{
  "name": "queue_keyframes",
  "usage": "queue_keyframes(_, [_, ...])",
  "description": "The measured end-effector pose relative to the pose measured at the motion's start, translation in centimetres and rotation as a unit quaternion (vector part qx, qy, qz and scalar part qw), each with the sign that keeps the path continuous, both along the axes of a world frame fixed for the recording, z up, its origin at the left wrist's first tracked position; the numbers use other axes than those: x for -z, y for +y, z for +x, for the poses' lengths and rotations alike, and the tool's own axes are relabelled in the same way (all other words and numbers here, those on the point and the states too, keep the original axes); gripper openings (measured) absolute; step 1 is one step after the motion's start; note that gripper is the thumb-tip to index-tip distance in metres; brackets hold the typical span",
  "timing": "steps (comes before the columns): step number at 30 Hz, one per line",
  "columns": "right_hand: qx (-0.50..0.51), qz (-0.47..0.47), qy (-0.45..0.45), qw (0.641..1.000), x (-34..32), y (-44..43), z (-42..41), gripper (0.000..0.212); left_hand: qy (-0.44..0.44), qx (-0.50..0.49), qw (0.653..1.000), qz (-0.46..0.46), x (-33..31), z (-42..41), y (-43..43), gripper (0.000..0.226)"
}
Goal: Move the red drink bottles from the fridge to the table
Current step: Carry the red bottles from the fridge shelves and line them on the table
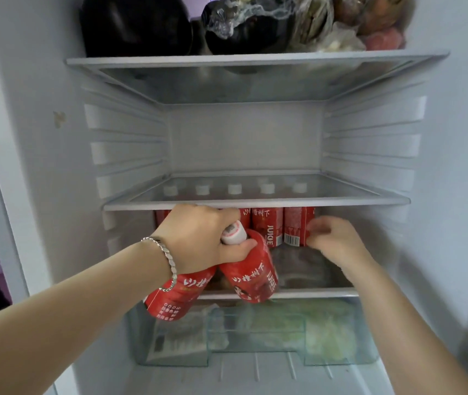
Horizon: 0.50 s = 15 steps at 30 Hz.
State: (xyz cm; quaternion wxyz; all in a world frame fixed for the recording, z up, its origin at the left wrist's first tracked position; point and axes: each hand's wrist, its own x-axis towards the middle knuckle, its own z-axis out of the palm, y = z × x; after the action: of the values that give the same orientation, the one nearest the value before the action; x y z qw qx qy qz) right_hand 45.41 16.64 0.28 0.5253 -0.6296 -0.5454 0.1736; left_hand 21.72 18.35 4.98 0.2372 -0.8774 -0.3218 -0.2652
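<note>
Several red drink bottles with white caps stand in a row on a lower fridge shelf [298, 293]; their caps show through the glass shelf [255, 202] above them. My left hand [201, 238] grips two red bottles by their necks, one [251, 276] tilted in front of the shelf and another [175, 295] hanging below my wrist. My right hand [332, 238] reaches to the rightmost standing red bottle [296, 226], and its fingertips curl around the bottle's right side.
Dark bags and wrapped food [244, 24] fill the top shelf. The middle compartment holds nothing. A clear crisper drawer [255, 334] with greens sits below the bottles. The fridge's white side walls close in left and right.
</note>
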Motion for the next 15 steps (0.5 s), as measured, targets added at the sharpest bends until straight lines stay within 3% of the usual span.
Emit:
queue_keyframes(2, [0.074, -0.028, 0.061, 0.995, 0.9, 2.3, 0.5, 0.033, 0.005, 0.004, 1.0, 0.011, 0.1, 0.0, 0.1, 0.051])
queue_keyframes(5, [0.079, -0.026, 0.07, 0.994, 1.6, 5.9, 0.9, 0.099, 0.01, -0.003, 1.0, -0.002, 0.3, -0.1, 0.1, 0.049])
queue_keyframes(6, [0.077, -0.012, 0.06, 0.995, 1.8, 7.3, 1.4, 0.106, 0.001, 0.004, 1.0, 0.002, 0.3, -0.1, 0.2, 0.053])
queue_keyframes(9, [0.043, -0.002, 0.061, 0.997, 0.8, 7.8, 1.3, 0.054, -0.027, 0.01, 0.999, -0.02, 0.4, -0.5, 0.7, 0.059])
queue_keyframes(10, [0.044, 0.001, 0.058, 0.997, 1.0, 8.3, 1.6, 0.045, -0.046, 0.001, 0.998, -0.048, 0.6, -0.8, 0.9, 0.062])
queue_keyframes(13, [0.097, 0.002, 0.046, 0.994, 1.4, 8.3, 1.0, 0.057, -0.17, -0.011, 0.968, -0.183, 1.9, -2.2, 1.5, 0.053])
queue_keyframes(15, [0.131, 0.005, 0.019, 0.991, 1.5, 7.5, 0.0, 0.076, -0.213, -0.027, 0.954, -0.211, 2.7, -2.7, 1.4, 0.038])
